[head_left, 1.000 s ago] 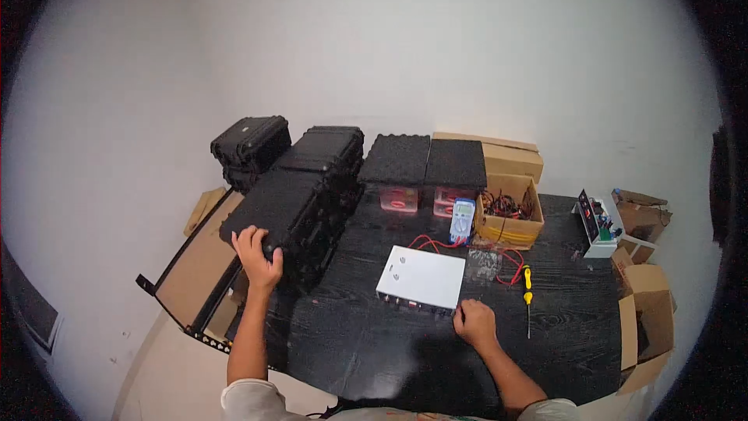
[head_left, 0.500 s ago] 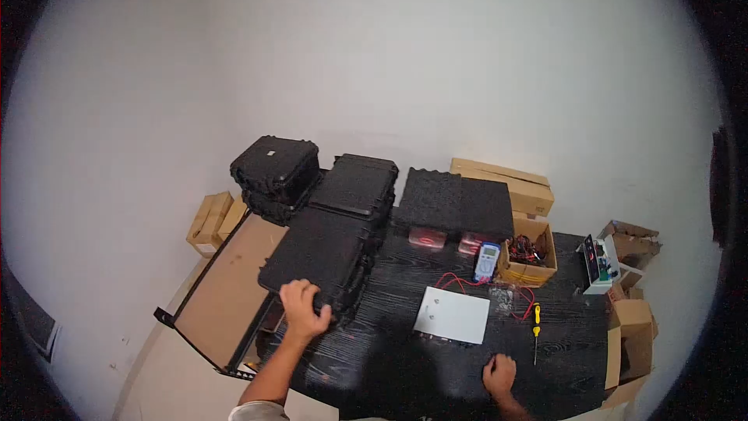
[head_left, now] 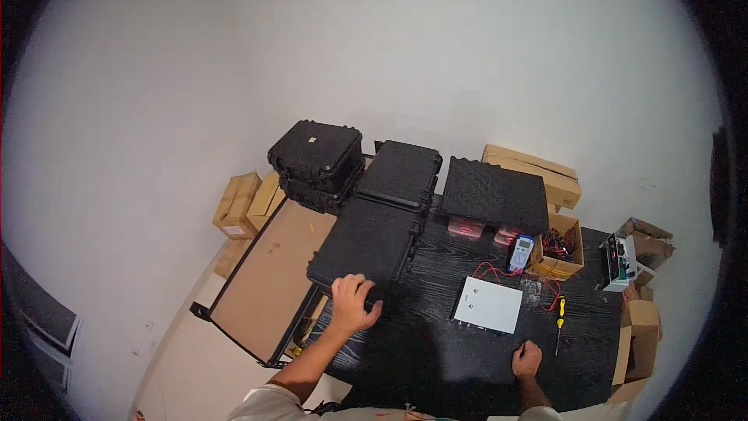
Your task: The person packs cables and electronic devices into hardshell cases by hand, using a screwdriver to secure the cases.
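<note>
My left hand (head_left: 354, 302) lies over the front edge of a closed black hard case (head_left: 365, 245), its fingers spread and the thumb held apart. Another black case (head_left: 401, 174) stands directly behind that one. On the right, my right hand (head_left: 527, 359) rests on the dark wood-grain table (head_left: 483, 366) with its fingers curled in and nothing visible in them. A white panel-like box (head_left: 488, 306) with small round fittings lies beyond this hand. Close by on its right is a yellow-handled screwdriver (head_left: 560, 320).
A blue multimeter (head_left: 520, 253) with red leads leans near an open carton (head_left: 559, 267) of wires. Dark foam sheets (head_left: 495, 193) lie at the back. Stacked black cases (head_left: 315, 157) stand left, by a brown board in a black frame (head_left: 273, 269). An electronics unit (head_left: 621, 263) and cartons line the right.
The view has turned left, so everything appears farther right. My left hand stays at the case's front edge, and my right hand stays on the table.
</note>
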A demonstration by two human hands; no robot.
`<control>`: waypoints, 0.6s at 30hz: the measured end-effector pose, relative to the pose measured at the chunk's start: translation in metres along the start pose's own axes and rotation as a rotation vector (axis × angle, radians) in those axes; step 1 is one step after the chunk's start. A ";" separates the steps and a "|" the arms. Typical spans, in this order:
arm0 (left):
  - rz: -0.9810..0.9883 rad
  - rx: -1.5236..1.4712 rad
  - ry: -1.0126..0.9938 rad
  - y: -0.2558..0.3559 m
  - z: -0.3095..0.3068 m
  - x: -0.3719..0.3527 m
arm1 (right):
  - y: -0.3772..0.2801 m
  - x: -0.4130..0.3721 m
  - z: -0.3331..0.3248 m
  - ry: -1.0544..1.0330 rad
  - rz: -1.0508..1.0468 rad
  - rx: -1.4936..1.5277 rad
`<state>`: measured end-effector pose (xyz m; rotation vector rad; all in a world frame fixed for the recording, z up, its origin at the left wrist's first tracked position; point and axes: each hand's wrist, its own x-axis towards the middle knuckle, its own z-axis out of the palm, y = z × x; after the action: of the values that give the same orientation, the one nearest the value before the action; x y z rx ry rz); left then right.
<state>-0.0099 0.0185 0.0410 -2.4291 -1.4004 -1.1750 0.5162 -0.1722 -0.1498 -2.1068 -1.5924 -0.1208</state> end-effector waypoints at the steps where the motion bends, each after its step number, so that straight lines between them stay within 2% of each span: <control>1: -0.013 -0.007 -0.009 0.002 -0.002 0.000 | -0.001 0.000 -0.002 -0.016 -0.012 -0.003; 6: -0.040 -0.101 -0.141 0.002 -0.027 0.015 | 0.002 -0.005 0.005 -0.004 -0.041 -0.058; 9: 0.105 -0.159 -0.192 -0.021 -0.042 0.031 | -0.007 -0.016 0.012 -0.115 0.113 -0.232; 12: -0.012 -0.197 -0.111 -0.061 -0.058 0.057 | -0.026 -0.036 0.026 -0.172 0.330 -0.313; 13: -0.104 -0.185 -0.061 -0.080 -0.057 0.065 | -0.041 -0.038 0.023 -0.231 0.329 -0.274; 15: -0.359 -0.228 -0.027 -0.122 -0.044 0.075 | -0.074 -0.057 0.017 -0.359 0.325 -0.200; 16: -0.522 -0.280 -0.038 -0.147 -0.035 0.077 | -0.089 -0.065 0.018 -0.365 0.250 -0.170; 18: -0.570 -0.260 -0.070 -0.215 0.006 0.069 | -0.120 -0.085 0.021 -0.375 0.102 -0.107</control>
<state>-0.1541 0.1920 0.0237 -2.3095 -2.1819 -1.4665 0.3736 -0.2141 -0.1586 -2.3961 -1.7102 0.2427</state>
